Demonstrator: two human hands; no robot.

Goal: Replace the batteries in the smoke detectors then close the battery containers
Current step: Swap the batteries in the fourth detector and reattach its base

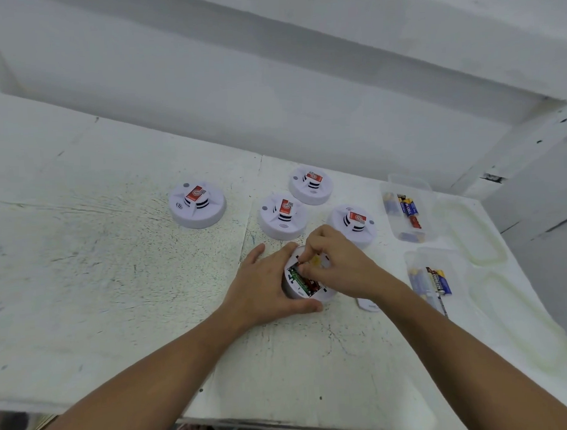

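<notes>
1 detector (302,283) lies back-up; left fingers (259,251) grip it, right fingers (310,270) pinch inside.

Single head view, wide-angle.
It looks forward and down onto the surface (101,285) from close above, facing the white wall (271,96) at the far edge.

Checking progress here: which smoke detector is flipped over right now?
The smoke detector held by the left hand, green circuit board showing; the other four sit dome-up, red-labelled.
</notes>
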